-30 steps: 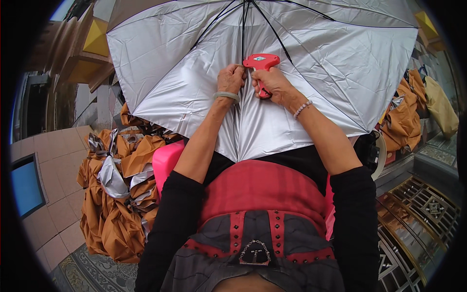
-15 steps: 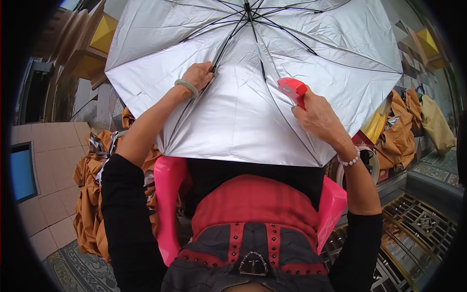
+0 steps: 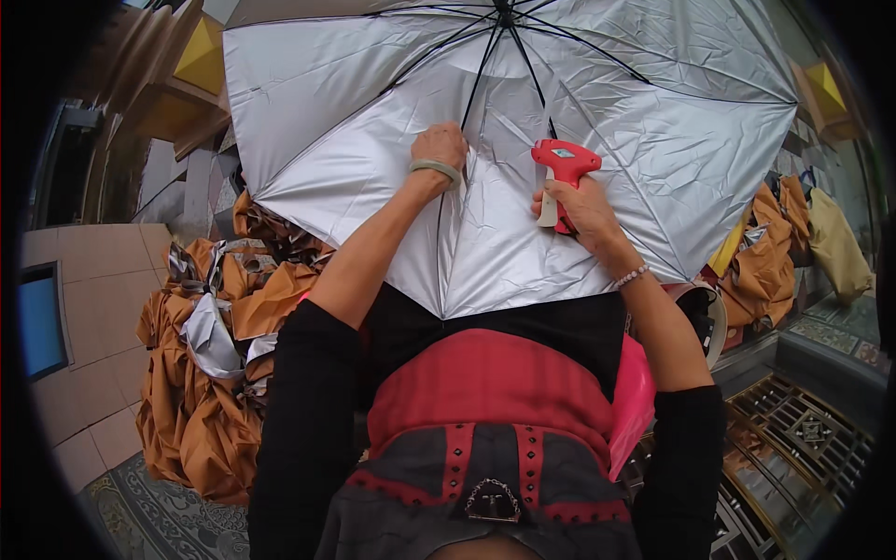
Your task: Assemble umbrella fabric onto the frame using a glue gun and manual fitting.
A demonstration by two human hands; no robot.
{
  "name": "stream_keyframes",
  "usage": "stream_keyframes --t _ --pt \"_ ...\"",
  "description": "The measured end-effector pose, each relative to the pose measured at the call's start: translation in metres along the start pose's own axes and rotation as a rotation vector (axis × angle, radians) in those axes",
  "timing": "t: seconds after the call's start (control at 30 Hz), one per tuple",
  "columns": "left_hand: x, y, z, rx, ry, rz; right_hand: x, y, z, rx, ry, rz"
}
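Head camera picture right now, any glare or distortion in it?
Head view: pale sheen on the silver umbrella's underside, with soft light overall; the metal grille curves near the rim, corners go black; the red tagging gun looks reasonably sharp.

Silver umbrella, spread open, red gun-shaped tool over it
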State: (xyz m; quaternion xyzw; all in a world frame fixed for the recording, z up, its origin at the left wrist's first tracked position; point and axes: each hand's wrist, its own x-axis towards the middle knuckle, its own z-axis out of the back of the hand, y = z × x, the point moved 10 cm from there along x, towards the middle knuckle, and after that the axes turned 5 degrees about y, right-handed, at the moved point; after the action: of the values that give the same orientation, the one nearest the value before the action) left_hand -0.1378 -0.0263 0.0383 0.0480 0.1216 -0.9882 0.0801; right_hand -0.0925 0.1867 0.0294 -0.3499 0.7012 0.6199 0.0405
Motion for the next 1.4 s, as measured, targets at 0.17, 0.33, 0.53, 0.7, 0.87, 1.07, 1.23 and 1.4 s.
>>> stream_keyframes --t 0.17,0.33,0.53,0.7,0.87,1.07,1.23,1.4 --pt "-0.013 -0.010 -0.020 -0.273 -0.116 0.095 -0.003 0.000 -0.003 -0.044 -0.032 -0.001" --pt "-0.014 0.011 -0.036 -0.483 -0.140 0.039 0.018 -0.007 -0.039 -0.178 0.053 0.002" --pt "-0.019 0.009 -0.041 -0.704 -0.111 0.048 0.048 -0.007 -0.048 -0.033 -0.120 0.094" --pt "-0.022 0.011 -0.035 -0.725 -0.093 0.080 0.045 -0.016 -0.059 0.041 -0.082 0.033" --pt "-0.021 0.011 -0.031 -0.696 -0.111 0.064 0.048 -0.022 -0.060 0.229 -0.012 -0.016" --pt "-0.020 0.007 -0.028 -0.737 -0.096 0.027 0.052 -0.031 -0.056 0.556 0.165 -0.102" --pt "-0.018 0.011 -0.031 -0.859 -0.086 -0.021 0.049 -0.026 -0.060 0.495 0.203 -0.103" --pt "-0.018 0.012 -0.036 -0.931 -0.037 -0.018 0.048 -0.026 -0.060 0.473 0.202 -0.107"
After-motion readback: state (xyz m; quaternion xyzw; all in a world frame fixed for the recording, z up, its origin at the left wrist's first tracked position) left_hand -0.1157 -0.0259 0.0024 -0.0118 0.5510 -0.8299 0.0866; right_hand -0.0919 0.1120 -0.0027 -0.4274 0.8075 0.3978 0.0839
